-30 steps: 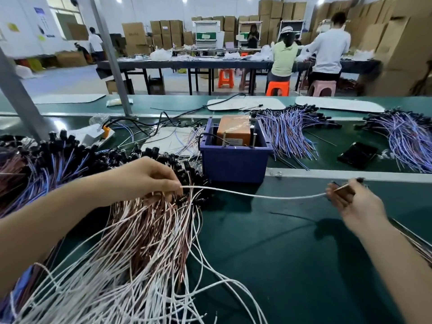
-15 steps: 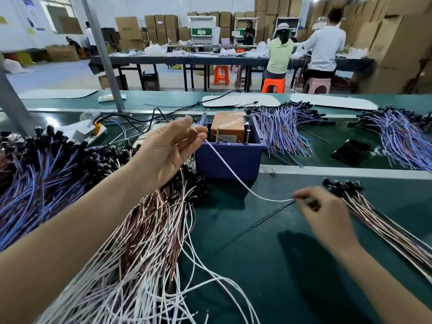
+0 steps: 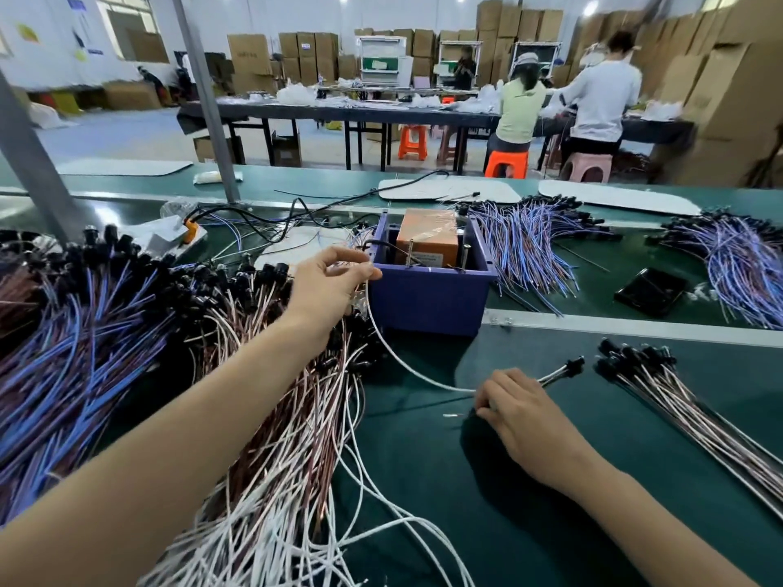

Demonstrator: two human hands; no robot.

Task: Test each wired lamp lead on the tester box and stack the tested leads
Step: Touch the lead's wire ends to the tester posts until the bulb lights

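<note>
Mostly filling the left and lower left of the frame, a loose pile of leads (image 3: 275, 502) sprawls over the green bench (image 3: 423, 451). Blue wires lie at the edge and brown and white ones nearer the middle, each tipped with a small black lamp socket. The pile lies within easy reach of the left arm, probably as the supply waiting to be tested.

Left of centre, the left hand (image 3: 334, 281) is raised beside the purple tester box (image 3: 428, 302). Thumb and forefinger pinch one end of a white lead (image 3: 398, 360) at the box's left rim, likely to bring it to a contact there; whether it touches one cannot be told. An orange block (image 3: 428, 237) wrapped in clear film sits inside the box.

From the pinch the lead hangs in a slack curve, thin and pliable, down across the bench. Right of centre, the right hand (image 3: 521, 408) lies knuckles up, fingers curled round the lead's other end. The black socket (image 3: 574, 366) pokes out past the fingers toward the right. Holding both ends keeps the wire under control.

Further right, a tidy stack of leads (image 3: 678, 396) lies with sockets lined up together, near the held socket; these are probably the tested ones. Above it, at middle right, rests a dark phone (image 3: 650, 290).
</note>
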